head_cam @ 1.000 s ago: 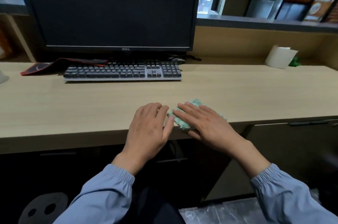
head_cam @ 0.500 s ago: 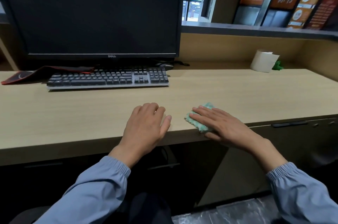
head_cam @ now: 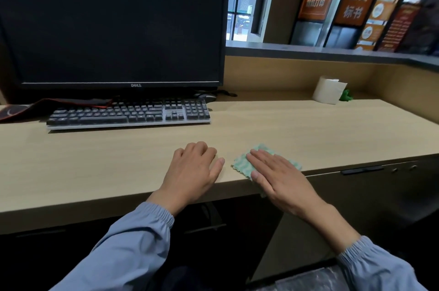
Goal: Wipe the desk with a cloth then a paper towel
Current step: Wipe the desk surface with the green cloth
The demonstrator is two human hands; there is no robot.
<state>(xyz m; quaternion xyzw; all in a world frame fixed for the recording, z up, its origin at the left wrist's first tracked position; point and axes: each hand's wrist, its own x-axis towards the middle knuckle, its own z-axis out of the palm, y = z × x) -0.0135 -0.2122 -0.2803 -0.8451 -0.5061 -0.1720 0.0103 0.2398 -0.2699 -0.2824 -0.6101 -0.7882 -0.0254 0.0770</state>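
1. Right hand (head_cam: 282, 179) lies flat, fingers (head_cam: 263, 156) straight and together, pressing the pale green checked cloth (head_cam: 241, 165) onto the light wooden table (head_cam: 308, 129) at its near edge.
2. Cloth peeks out left of and beyond those fingers.
3. Left hand (head_cam: 192, 169) rests just left of the cloth, fingers loosely curled, holding nothing.
4. White paper towel roll (head_cam: 327, 93) stands well beyond the right fingers; dark grey keyboard (head_cam: 128, 113) sits beyond the left ones.
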